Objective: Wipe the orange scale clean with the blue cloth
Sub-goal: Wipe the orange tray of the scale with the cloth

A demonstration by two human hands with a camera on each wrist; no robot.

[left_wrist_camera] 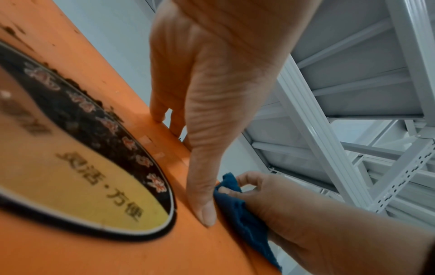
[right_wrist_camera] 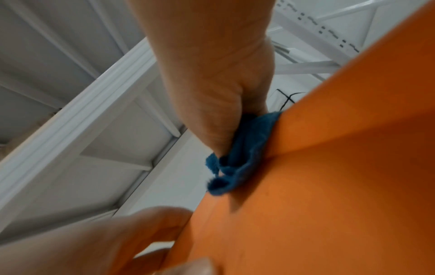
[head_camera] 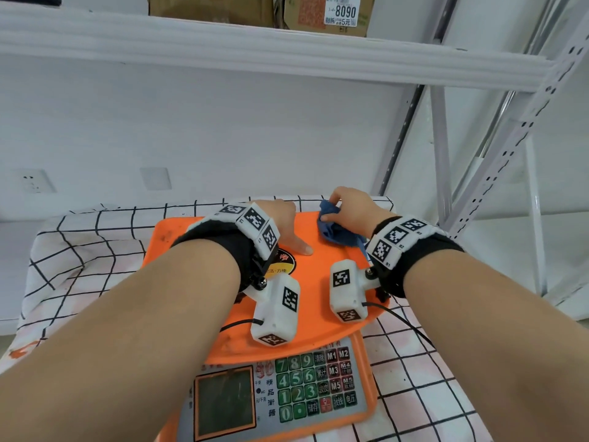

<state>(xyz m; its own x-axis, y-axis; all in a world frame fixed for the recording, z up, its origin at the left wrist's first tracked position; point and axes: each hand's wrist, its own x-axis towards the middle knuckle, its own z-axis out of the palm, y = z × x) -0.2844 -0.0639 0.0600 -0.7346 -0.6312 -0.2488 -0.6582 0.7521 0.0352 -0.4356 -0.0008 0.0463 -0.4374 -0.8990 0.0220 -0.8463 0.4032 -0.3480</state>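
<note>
The orange scale [head_camera: 318,282] stands on the table with its keypad and display nearest me. My left hand [head_camera: 280,221] rests on the far middle of its platform. The thumb [left_wrist_camera: 204,204] lies flat on top and the straight fingers reach the far edge. My right hand [head_camera: 353,208] grips the bunched blue cloth [head_camera: 334,231] and presses it on the platform's far right corner. In the right wrist view the cloth [right_wrist_camera: 240,158] sits squeezed between the hand [right_wrist_camera: 212,83] and the orange rim [right_wrist_camera: 329,186]. In the left wrist view the cloth [left_wrist_camera: 240,210] touches my left thumb.
A round black and yellow label [left_wrist_camera: 70,167] sits mid-platform, with dark specks around it and at the platform's left corner [head_camera: 165,237]. A checked tablecloth [head_camera: 95,250] covers the table. A white shelf [head_camera: 255,49] with cardboard boxes hangs overhead. Rack uprights [head_camera: 510,154] stand close on the right.
</note>
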